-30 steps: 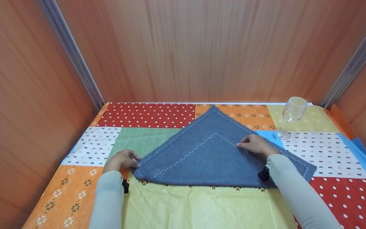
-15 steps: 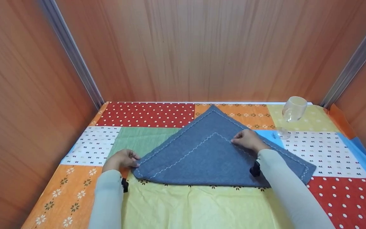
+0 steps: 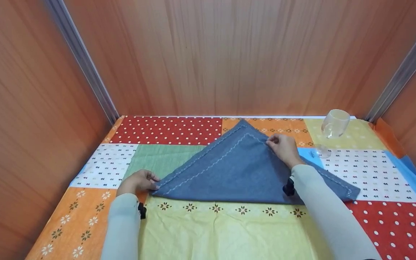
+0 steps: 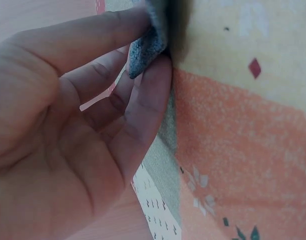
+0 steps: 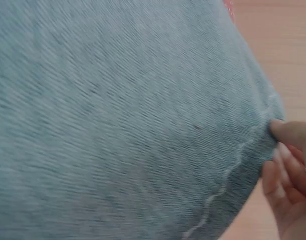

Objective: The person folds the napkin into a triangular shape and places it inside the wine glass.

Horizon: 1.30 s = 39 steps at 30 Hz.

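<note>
A grey-blue cloth [image 3: 211,177] with white zigzag stitching along its edges lies folded into a triangle, its peak pointing away from me. My left hand [image 3: 139,181] pinches its left corner; the left wrist view shows the corner [image 4: 145,52] between thumb and fingers. At the right slope, my right hand [image 3: 284,147] pinches the edge of the upper layer between thumb and fingertips. In the right wrist view that layer [image 5: 143,110] stretches broadly from the fingers, a stitched line running near its border. The right forearm hides part of the cloth's lower right.
A clear stemmed glass [image 3: 335,124] stands at the back right, beyond the cloth's right slope. A patchwork tablecloth [image 3: 229,234] covers the table. Wood-grain panels [image 3: 211,57] rise at the back and both sides.
My right hand has moved away from me with the upper layer's edge, bringing its stitched line nearer the peak. The cloth's front fold has shifted back. My left hand stays at the corner.
</note>
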Motion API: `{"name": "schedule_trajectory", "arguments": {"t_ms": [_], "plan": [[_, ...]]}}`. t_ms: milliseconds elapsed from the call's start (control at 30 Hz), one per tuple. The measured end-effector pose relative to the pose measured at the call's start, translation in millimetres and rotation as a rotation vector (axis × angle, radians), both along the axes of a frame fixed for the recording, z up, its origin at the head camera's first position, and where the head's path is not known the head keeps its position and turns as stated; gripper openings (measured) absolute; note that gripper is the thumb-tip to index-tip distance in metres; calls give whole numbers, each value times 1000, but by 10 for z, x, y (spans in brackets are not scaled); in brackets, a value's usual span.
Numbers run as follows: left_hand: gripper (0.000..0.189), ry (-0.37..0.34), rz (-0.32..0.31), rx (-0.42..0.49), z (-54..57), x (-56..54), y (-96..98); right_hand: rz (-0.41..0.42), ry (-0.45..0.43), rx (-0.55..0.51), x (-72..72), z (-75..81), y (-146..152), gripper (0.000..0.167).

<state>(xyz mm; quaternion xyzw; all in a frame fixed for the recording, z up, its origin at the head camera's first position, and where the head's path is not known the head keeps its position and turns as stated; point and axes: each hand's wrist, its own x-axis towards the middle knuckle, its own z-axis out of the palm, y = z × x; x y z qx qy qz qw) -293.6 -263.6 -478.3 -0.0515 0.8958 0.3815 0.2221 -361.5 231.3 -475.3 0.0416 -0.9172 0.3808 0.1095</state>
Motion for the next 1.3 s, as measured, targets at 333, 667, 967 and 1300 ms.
{"name": "schedule_trajectory", "arguments": {"t_ms": [333, 667, 967, 1300], "plan": [[21, 21, -16, -37, -21, -1, -13, 77, -172, 28, -18, -116, -34, 37], [20, 16, 18, 9, -19, 22, -3, 8, -323, 141, 6, -281, 218, 25], [22, 24, 4, 6, -23, 22, -19, 34, -424, 46, 36, -266, 426, 32], [22, 15, 15, 19, -11, 23, -7, 5, -195, 68, 39, -271, 396, 23]]}}
